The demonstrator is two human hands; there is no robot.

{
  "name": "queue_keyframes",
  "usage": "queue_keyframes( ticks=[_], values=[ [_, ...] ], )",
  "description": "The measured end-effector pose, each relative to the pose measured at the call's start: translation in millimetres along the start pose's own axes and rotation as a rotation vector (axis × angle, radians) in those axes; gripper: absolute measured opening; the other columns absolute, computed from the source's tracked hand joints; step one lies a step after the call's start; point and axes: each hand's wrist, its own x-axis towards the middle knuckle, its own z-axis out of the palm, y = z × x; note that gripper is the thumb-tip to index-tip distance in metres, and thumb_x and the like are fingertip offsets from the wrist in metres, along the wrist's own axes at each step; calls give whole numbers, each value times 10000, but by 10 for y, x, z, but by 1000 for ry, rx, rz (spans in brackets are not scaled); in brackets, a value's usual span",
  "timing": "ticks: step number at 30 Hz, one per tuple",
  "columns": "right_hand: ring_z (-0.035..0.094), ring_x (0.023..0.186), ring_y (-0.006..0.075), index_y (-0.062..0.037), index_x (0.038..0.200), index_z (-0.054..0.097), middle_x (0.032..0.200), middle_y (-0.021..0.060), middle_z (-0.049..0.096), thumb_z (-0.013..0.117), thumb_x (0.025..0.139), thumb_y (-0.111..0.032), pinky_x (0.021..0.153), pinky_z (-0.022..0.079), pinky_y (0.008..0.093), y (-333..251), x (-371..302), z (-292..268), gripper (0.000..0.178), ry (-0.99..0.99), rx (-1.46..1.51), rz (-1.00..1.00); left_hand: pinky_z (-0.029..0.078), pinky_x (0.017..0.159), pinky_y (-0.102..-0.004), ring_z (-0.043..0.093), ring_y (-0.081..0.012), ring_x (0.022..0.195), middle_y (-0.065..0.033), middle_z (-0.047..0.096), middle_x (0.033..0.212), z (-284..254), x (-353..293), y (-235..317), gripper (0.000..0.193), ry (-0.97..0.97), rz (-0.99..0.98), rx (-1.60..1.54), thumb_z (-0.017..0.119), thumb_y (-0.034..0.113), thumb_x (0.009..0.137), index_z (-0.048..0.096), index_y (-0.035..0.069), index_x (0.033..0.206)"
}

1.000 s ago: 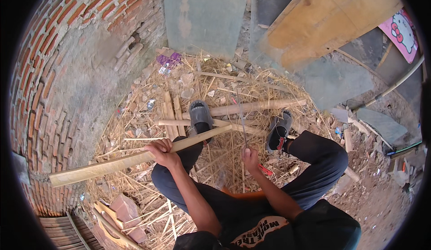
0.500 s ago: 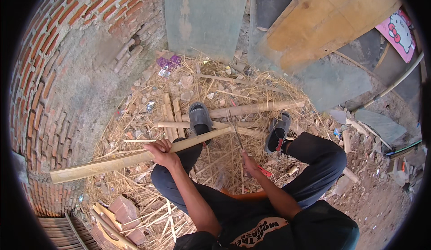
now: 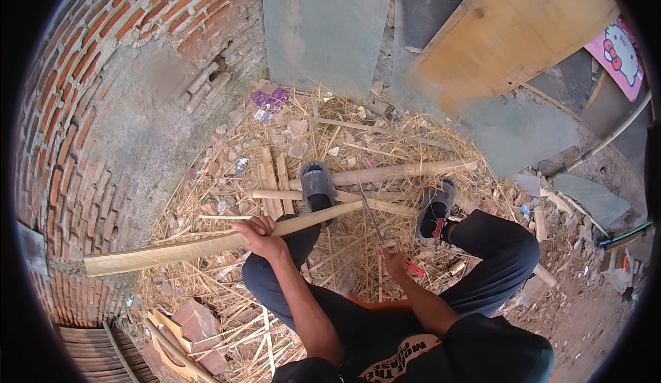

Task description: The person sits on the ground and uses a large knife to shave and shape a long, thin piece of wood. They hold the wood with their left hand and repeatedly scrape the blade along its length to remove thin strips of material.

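A: How far along, by the look of it?

B: Probably somewhere in the middle: at work with a thin blade on a long pale strip, perhaps of bamboo. Already in one separate length, with rather even edges. Seemingly not finished at the narrow end, given the blade so close to it.

A: In contact there?

B: Meeting in this view, but impossible to say if truly touching. No clear notch to be seen. On the straw, also a pole and some short slats; finished or waiting, hard to tell.

A: And where exactly, this strip?

B: Across the left trouser leg, with the broad end toward the brick wall and the narrow one between the left shoe and the right shoe.

A: In which pose, the hands?

B: With the left forearm slanting up and leftward, grasping the strip in the left hand, fingers curled over it, somewhat nearer to the narrow end. Lower, with elbow bent, gripping the blade's near end in the right hand, fingers clenched; pointing the blade forward, tilted to the left.
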Motion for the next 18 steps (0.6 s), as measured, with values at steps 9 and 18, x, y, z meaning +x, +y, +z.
queue_keyframes(
  ticks=[9, 18],
  values=[
    [400, 403, 127, -128, 653, 416, 530, -11, 403, 485, 971, -656, 420, 362, 331, -380, -169, -403, 620, -621, 984, 383, 187, 474, -282, 171, -99, 473, 28, 220, 527, -11, 141, 57, 582, -27, -27, -9, 519, 523, 1034, 295, 155, 642],
    [523, 614, 153, 14, 767, 560, 658, 51, 546, 451, 1048, -480, 578, 406, 342, -1551, -411, -850, 578, -24, 647, -634, 197, 468, -279, 171, -96, 466, 29, 217, 515, 35, 121, 78, 582, 6, -14, 2, 539, 520, 1027, 301, 161, 636]
  ],
)
